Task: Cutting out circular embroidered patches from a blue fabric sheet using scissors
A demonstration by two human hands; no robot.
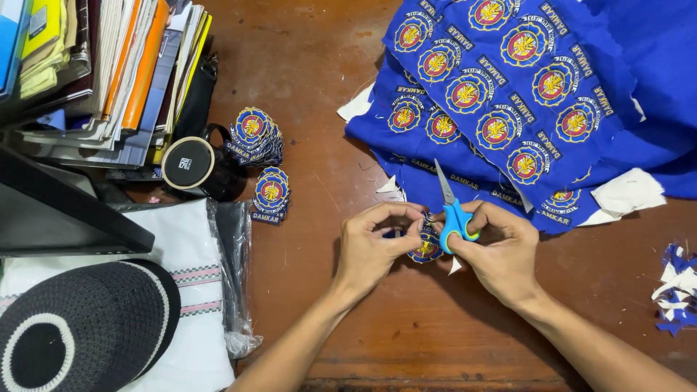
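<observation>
Patch [426,247], round and embroidered, sits between the two hands near the middle of the wooden surface [319,94]: a dark blue rim, a yellow and red emblem at its centre, and a strip of blue lettered band along its lower edge. Most of it is hidden by fingers. The left hand [372,247] pinches it, thumb and fingertips closed on its left edge. The right hand [501,254] is closed through the light blue handles of a small pair of scissors [452,210], whose grey blades point up and away from the person, nearly together; whether they touch the patch cannot be told. Just beyond the hands lies a sheet of blue cloth [632,43] covered with rows of the same emblem, white backing showing at its edges. Cut patches [270,192] are stacked to the left beside a black mug [190,164], and blue and white scraps [675,290] lie at the right edge.
</observation>
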